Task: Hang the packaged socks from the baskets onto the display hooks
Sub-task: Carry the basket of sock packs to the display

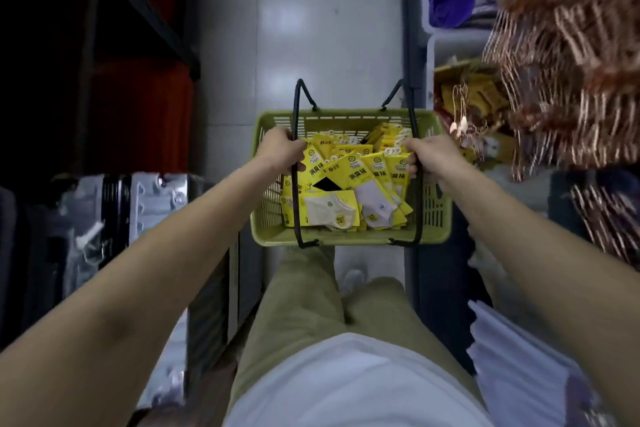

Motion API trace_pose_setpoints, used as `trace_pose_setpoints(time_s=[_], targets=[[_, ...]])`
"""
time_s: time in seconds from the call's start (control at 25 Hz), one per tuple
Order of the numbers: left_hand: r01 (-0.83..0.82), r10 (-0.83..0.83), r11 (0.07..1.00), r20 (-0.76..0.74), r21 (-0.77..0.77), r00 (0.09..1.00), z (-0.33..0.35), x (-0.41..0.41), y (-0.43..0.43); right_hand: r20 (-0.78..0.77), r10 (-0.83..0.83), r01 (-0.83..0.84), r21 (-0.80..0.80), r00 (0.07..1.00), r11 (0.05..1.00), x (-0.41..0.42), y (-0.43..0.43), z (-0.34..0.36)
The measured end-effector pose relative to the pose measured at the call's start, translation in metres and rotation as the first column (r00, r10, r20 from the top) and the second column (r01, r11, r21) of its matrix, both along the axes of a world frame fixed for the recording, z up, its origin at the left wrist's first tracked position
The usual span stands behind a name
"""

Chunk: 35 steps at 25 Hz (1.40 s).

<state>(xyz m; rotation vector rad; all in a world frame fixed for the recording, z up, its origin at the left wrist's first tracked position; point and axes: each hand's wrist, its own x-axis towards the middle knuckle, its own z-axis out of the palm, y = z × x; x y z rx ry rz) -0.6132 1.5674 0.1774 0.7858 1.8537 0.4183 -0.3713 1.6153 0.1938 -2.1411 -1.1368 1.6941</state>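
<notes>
A green plastic basket point(436, 218) hangs in front of me above the white floor, filled with several yellow sock packs point(356, 180). Two black wire handles run across its top. My left hand point(282, 149) grips the left handle point(295, 204). On the other side my right hand point(429, 158) grips the right handle point(417, 215). No display hooks show in this view.
A narrow aisle of white floor tiles point(304, 28) runs ahead. Dark shelving point(138, 10) stands on the left with silver packaged goods point(152, 204) below. On the right are white bins point(431, 48) of goods, brown fringed items point(568, 55) and white stacks point(519, 357).
</notes>
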Motion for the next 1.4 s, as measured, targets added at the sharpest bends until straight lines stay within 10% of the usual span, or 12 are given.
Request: trace_pose_setpoints(time_s=[1.4], targets=[[0.203,-0.203,0.978,-0.012,0.038,0.979,0.014,-0.3,1.039,0.101,-0.067,0.063,0.045,0.993,0.997,-0.288,0.984,-0.002]])
